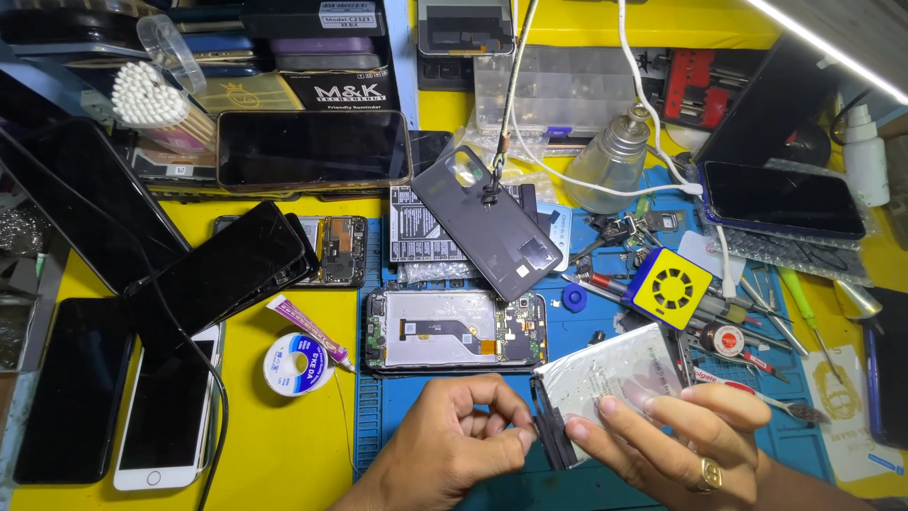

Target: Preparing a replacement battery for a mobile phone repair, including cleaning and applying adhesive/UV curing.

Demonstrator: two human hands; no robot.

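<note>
Both hands (577, 440) pinch silver battery (615, 374), lower edge hidden.

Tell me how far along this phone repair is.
Done: the opened phone lies with its insides bare, its dark back cover set aside behind it. In hand: the right hand holds a silvery battery while the left hand pinches the black strip at its edge. Left: the battery is outside the phone and the cover off.
</note>
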